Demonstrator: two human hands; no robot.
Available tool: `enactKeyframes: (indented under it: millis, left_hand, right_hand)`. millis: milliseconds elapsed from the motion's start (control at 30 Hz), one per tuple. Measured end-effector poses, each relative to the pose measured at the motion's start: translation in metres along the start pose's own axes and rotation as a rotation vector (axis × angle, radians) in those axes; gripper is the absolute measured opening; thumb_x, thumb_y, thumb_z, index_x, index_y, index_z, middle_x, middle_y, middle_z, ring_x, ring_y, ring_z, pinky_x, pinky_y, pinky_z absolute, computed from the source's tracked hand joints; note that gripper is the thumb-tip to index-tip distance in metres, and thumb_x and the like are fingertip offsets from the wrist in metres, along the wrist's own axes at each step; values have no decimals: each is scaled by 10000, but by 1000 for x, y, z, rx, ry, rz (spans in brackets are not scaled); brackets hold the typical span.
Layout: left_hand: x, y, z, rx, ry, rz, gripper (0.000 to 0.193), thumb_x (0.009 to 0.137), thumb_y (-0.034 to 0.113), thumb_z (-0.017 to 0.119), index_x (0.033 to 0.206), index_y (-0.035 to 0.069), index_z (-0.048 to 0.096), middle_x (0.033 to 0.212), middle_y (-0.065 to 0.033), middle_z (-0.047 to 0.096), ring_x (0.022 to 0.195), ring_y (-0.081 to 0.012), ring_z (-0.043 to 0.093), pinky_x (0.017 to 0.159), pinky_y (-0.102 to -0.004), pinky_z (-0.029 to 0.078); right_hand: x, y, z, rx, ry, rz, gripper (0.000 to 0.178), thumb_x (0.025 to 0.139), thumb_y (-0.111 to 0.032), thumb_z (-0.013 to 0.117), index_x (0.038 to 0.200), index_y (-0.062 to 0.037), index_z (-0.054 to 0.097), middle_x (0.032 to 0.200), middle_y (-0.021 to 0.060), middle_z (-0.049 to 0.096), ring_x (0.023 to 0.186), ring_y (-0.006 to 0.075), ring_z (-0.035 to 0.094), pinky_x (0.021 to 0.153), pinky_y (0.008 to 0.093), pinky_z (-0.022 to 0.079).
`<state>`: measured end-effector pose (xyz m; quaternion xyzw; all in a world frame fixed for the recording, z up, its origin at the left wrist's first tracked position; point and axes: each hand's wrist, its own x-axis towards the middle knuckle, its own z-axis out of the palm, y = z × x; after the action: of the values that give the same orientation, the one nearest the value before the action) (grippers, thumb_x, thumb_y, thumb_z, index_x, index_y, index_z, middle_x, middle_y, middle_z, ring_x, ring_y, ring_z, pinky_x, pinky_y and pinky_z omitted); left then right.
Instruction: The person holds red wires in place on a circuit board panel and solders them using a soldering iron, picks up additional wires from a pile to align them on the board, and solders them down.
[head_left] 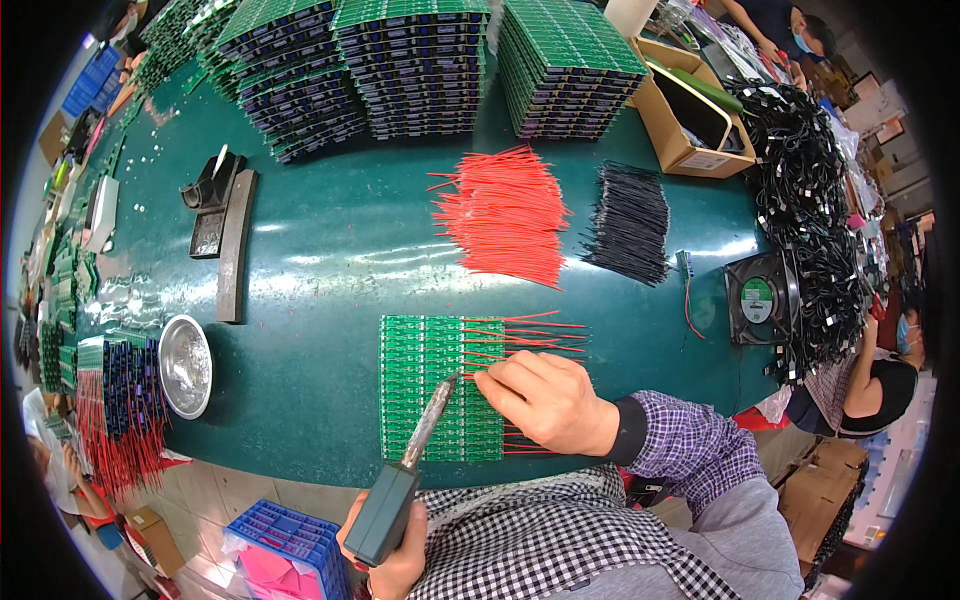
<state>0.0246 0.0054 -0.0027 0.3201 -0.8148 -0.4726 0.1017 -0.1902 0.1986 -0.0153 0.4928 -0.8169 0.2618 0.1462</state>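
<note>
Green bench top [330, 260], head view: soldering red wires to a circuit board panel [425, 385].
Left hand [395, 545] clenches soldering iron [410, 470]; right hand [550, 400] pinches a red wire [520, 345] on the panel. Upper rows wired, lower rows partly; loose red wires [505, 215] remain.

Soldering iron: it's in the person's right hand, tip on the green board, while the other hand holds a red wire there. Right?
Not quite. The head view shows the soldering iron in the left hand; the right hand holds the red wire at the green board.
</note>
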Motion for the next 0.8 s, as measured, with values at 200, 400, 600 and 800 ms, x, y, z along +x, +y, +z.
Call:
enactKeyframes:
  millis: [200, 400, 600, 800]
  left_hand:
    - [-5, -13, -3, -25, 24, -45, 317, 814, 68, 841, 1082, -27, 701, 941, -88, 699, 806, -187, 644, 726, -330, 516]
    - [-4, -1, -5, -10, 9, -46, 354, 814, 72, 836, 1126, -30, 704, 982, -106, 711, 850, -206, 665, 770, -337, 533]
    - [-4, 6, -3, -35, 39, -97, 352, 811, 71, 831, 1123, -32, 707, 991, -119, 719, 856, -214, 672, 765, -343, 537]
    - [1, 7, -10, 41, -66, -20, 330, 813, 82, 828, 1101, -33, 716, 962, -120, 724, 837, -214, 674, 746, -343, 534]
  right_hand:
    - [0, -1, 0, 5, 1, 4, 327, 720, -60, 711, 1033, 35, 696, 904, 81, 660, 731, 197, 624, 607, 304, 524]
    - [2, 0, 1, -20, 46, 4, 206, 738, -62, 712, 930, 8, 687, 815, 38, 574, 742, 172, 597, 610, 285, 490]
    - [1, -6, -2, -6, 72, -2, 266, 745, -73, 714, 1000, 1, 695, 881, 53, 629, 770, 187, 626, 633, 302, 498]
    - [-5, -8, -2, -13, 16, 1, 326, 747, -84, 711, 1064, -8, 707, 929, 59, 668, 765, 181, 640, 626, 301, 492]
